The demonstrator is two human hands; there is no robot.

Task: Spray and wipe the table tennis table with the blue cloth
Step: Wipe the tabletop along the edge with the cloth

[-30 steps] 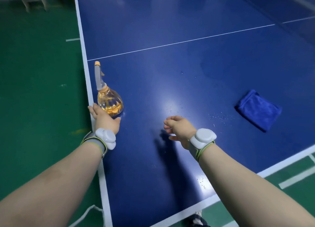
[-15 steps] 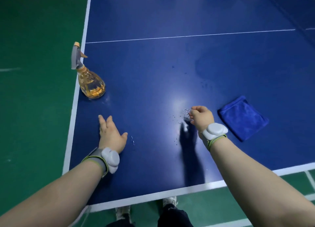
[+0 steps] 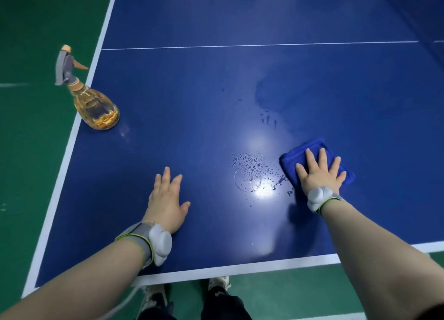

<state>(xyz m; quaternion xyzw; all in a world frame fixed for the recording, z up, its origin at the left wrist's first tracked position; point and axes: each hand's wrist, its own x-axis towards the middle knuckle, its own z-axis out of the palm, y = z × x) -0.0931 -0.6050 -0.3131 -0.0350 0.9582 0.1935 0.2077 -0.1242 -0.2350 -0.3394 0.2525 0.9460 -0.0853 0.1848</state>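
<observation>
Right hand (image 3: 319,174) flat atop blue cloth (image 3: 312,145)

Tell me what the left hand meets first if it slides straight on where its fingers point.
Nothing, seemingly: the left hand faces bare table; the spray bottle stands off to its left.

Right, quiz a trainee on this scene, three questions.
1. True or false: the right hand lies flat on the cloth.
2. Where does the bottle stand? A) by the table's left edge B) at mid-table C) on the cloth
3. What does the left hand hold?
Key: 1 true; 2 A; 3 nothing, its fingers are straight.
</observation>
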